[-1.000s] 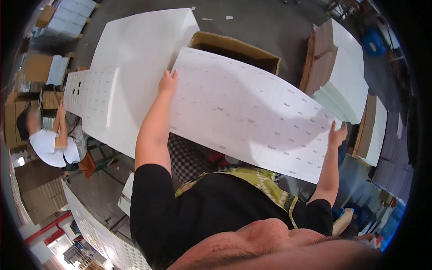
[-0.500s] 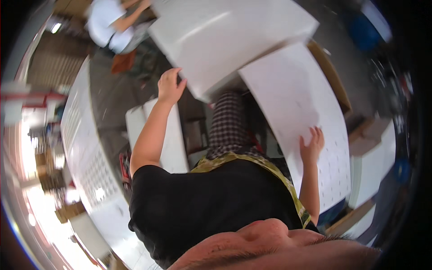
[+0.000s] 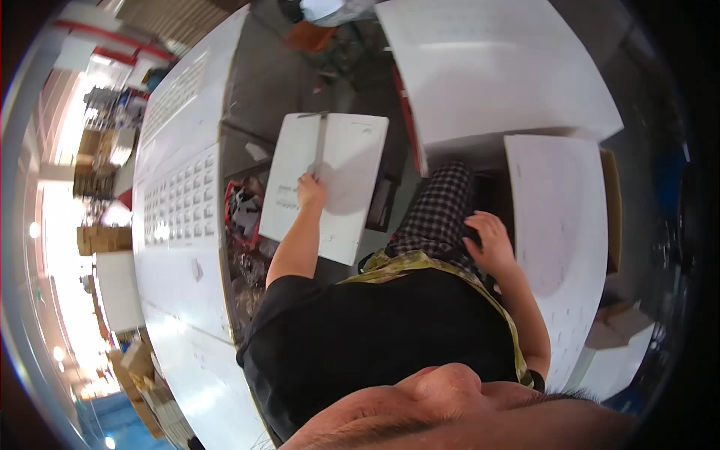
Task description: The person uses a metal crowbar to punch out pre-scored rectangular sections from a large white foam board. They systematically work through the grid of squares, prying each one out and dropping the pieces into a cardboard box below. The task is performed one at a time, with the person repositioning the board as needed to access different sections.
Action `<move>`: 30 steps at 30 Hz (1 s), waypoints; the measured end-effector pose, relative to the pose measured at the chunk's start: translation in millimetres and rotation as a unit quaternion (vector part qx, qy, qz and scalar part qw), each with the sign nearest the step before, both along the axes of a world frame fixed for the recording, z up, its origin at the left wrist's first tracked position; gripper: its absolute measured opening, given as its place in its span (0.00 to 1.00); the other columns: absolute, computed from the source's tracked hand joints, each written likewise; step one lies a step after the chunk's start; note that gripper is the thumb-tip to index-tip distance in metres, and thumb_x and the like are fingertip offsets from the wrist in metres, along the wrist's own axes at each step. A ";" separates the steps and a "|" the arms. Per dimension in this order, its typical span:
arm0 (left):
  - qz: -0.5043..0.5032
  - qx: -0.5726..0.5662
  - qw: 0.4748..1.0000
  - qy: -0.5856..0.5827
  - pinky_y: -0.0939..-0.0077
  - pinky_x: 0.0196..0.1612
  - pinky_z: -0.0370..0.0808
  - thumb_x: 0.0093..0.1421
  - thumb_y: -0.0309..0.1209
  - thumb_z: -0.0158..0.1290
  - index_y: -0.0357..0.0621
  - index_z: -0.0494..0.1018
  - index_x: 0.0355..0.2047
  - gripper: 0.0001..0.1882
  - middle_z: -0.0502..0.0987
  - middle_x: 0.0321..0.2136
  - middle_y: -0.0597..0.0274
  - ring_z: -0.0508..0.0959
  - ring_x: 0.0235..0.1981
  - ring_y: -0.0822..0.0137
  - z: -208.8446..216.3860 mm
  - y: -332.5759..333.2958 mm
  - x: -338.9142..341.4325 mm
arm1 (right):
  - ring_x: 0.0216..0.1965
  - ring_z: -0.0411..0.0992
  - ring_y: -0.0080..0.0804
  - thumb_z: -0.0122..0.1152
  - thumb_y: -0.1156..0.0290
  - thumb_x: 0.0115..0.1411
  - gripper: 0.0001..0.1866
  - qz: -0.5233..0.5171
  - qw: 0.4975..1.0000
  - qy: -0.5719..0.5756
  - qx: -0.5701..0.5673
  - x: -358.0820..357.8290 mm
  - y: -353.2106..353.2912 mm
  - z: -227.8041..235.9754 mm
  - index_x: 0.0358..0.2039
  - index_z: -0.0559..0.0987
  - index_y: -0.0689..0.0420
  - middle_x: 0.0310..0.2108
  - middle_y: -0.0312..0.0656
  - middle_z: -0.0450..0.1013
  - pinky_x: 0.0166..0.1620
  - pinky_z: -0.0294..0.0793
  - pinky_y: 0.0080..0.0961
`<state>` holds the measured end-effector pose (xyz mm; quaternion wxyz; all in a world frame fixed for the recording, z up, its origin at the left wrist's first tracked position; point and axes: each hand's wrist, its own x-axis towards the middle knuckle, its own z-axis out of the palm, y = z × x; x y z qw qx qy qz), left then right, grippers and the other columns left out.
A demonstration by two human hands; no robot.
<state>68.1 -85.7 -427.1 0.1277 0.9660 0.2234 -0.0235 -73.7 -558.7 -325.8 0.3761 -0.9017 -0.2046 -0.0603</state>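
My left hand [image 3: 310, 191] is closed at the dark gap between the top flaps of a white carton [image 3: 352, 161]. The carton stands low at my left, beside my legs, and its fingertips' exact grip at the gap is partly hidden. My right hand [image 3: 489, 241] hangs over the gap between my checked-trouser leg and a long white board [image 3: 559, 217]. Its fingers are apart and slightly bent, and nothing shows in them.
A large white table surface [image 3: 502, 67] lies ahead. Another long white table with rows of small pieces [image 3: 180, 195] runs along the left. Below its edge sits a red crate [image 3: 244, 214] with plastic-wrapped items. Brown cardboard [image 3: 611, 214] shows behind the right board.
The view has swung left. My left hand has come from beside the front table's corner down to the white carton. My right hand has left the white board's surface.
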 end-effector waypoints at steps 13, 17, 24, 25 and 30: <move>-0.504 -0.607 0.613 -0.034 0.74 0.47 0.65 0.67 0.30 0.39 0.40 0.61 0.48 0.12 0.66 0.39 0.63 0.67 0.42 0.73 110.3 -364.0 -84.6 | 0.48 0.69 0.41 0.61 0.77 0.52 0.37 -0.186 0.901 0.081 0.383 -40.0 6.9 1.4 0.59 0.52 0.58 0.46 0.52 0.67 0.48 0.71 0.34; -0.699 -0.497 0.511 -0.059 0.68 0.52 0.62 0.61 0.27 0.49 0.42 0.65 0.46 0.13 0.67 0.38 0.58 0.67 0.44 0.63 122.0 -462.0 -97.8 | 0.38 0.72 0.35 0.47 0.81 0.54 0.29 -0.403 0.801 0.116 0.427 -80.7 -47.8 -0.8 0.57 0.55 0.57 0.40 0.47 0.70 0.36 0.73 0.30; -0.831 -0.289 0.469 -0.081 0.58 0.51 0.66 0.55 0.28 0.51 0.46 0.70 0.46 0.17 0.69 0.48 0.51 0.68 0.51 0.50 45.4 -589.8 -70.3 | 0.22 0.58 0.15 0.45 0.66 0.66 0.08 -0.630 0.650 0.151 0.397 -198.2 -115.7 -2.4 0.38 0.70 0.56 0.20 0.29 0.61 0.25 0.59 0.16; -0.823 -0.288 0.482 -0.092 0.58 0.51 0.67 0.55 0.28 0.51 0.46 0.70 0.46 0.16 0.70 0.47 0.50 0.69 0.50 0.50 33.3 -609.9 -60.4 | 0.22 0.59 0.16 0.45 0.65 0.66 0.09 -0.631 0.674 0.149 0.354 -207.3 -117.1 -5.5 0.36 0.70 0.57 0.20 0.30 0.61 0.25 0.60 0.17; -0.819 -0.209 0.530 -0.071 0.59 0.52 0.67 0.57 0.31 0.50 0.46 0.74 0.40 0.11 0.74 0.44 0.54 0.70 0.50 0.51 7.5 -724.3 -8.9 | 0.19 0.62 0.21 0.45 0.64 0.66 0.11 -0.657 0.649 0.198 0.328 -223.1 -111.6 -29.1 0.34 0.69 0.58 0.17 0.34 0.64 0.24 0.63 0.22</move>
